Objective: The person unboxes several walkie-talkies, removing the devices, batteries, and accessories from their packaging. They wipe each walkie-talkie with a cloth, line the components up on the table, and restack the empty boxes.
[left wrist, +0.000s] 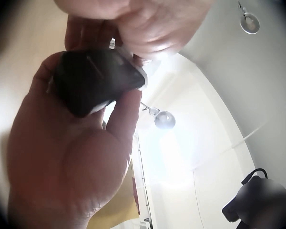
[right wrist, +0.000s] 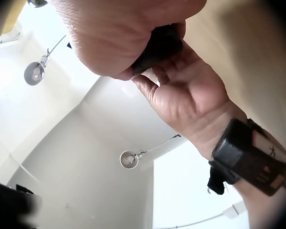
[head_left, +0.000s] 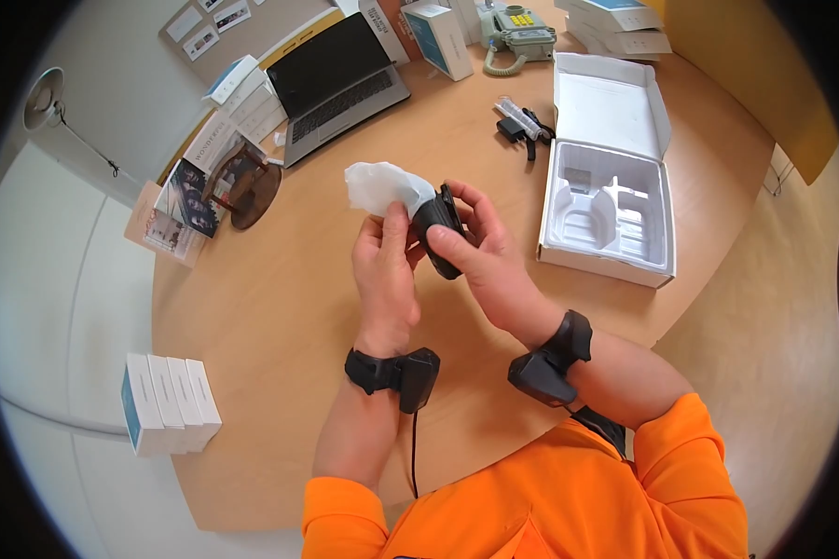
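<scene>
Both hands meet over the middle of the desk in the head view. My right hand point(head_left: 483, 253) grips a small black device point(head_left: 438, 233) with a ribbed side, thumb across its near face. A crumpled, translucent white wrapper point(head_left: 382, 186) sticks out to the left from the far end of the device. My left hand point(head_left: 385, 279) pinches this wrapper, with the thumb on top, close beside the device. In the left wrist view the dark body of the device point(left wrist: 95, 81) lies between the two hands. Fingers hide much of it in the right wrist view.
An opened white box point(head_left: 606, 205) with a moulded tray stands on the right, near a black adapter and cables point(head_left: 522, 129). Farther back are a laptop point(head_left: 336, 84) and a telephone point(head_left: 520, 39). Several white boxes point(head_left: 172, 405) line the left edge near a brown wooden stand point(head_left: 242, 186).
</scene>
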{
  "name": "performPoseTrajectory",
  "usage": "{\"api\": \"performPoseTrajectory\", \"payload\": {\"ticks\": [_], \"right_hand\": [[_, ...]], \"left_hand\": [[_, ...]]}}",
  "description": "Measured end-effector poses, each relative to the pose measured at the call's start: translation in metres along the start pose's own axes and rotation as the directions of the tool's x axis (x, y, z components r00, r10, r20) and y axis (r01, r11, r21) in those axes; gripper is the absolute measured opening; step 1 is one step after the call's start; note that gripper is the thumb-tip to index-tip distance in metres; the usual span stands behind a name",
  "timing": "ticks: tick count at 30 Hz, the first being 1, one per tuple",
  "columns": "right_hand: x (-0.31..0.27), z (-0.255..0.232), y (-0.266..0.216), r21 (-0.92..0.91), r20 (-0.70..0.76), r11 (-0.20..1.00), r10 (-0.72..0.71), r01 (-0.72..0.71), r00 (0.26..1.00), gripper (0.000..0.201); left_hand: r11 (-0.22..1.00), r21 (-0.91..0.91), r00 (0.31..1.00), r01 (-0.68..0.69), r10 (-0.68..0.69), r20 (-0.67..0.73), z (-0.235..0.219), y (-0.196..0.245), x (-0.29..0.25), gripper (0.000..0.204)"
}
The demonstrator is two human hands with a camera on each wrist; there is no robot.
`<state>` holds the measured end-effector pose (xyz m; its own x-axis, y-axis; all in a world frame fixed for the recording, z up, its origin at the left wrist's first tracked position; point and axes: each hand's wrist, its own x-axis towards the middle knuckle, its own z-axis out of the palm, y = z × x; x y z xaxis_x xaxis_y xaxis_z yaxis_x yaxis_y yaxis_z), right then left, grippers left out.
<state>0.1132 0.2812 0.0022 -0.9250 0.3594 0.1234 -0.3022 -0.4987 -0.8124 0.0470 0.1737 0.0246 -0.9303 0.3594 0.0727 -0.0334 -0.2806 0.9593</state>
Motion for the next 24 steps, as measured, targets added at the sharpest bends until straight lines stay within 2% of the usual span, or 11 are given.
{"api": "performPoseTrajectory", "payload": {"ticks": [5, 10, 13, 19, 22, 23, 24], "right_hand": [[0.000, -0.001, 0.002, -0.338, -0.046, 0.935, -0.131, 0.108, 0.990, 0.076], [0.001, -0.004, 0.007, -0.684, 0.040, 0.670, -0.362, 0.290, 0.931, 0.076], [-0.001, -0.004, 0.004, -0.728, 0.091, 0.588, -0.425, 0.351, 0.901, 0.077], [0.001, -0.007, -0.002, -0.754, 0.152, 0.548, -0.390, 0.362, 0.908, 0.056], [0.008, -0.006, 0.001, -0.543, 0.032, 0.802, -0.277, 0.249, 0.960, 0.044], [0.008, -0.008, -0.007, -0.606, 0.040, 0.746, -0.317, 0.275, 0.948, 0.034], [0.010, -0.011, -0.012, -0.589, 0.068, 0.755, -0.309, 0.288, 0.949, 0.032]], "left_hand": [[0.988, -0.125, 0.984, 0.091, -0.069, 0.167, 0.004, 0.000, -0.005, 0.048], [0.968, -0.171, 0.953, 0.183, -0.132, 0.272, 0.013, 0.006, -0.012, 0.051], [0.929, -0.255, 0.945, 0.267, -0.200, 0.260, 0.015, 0.004, -0.012, 0.051], [0.923, -0.175, 0.904, 0.342, -0.272, 0.329, -0.004, 0.000, 0.001, 0.055], [0.926, -0.167, 0.911, 0.339, -0.279, 0.303, -0.020, -0.002, 0.010, 0.053], [0.922, -0.168, 0.910, 0.348, -0.290, 0.296, -0.021, 0.000, 0.010, 0.052], [0.929, -0.137, 0.906, 0.344, -0.290, 0.308, -0.024, 0.000, 0.011, 0.053]]}}
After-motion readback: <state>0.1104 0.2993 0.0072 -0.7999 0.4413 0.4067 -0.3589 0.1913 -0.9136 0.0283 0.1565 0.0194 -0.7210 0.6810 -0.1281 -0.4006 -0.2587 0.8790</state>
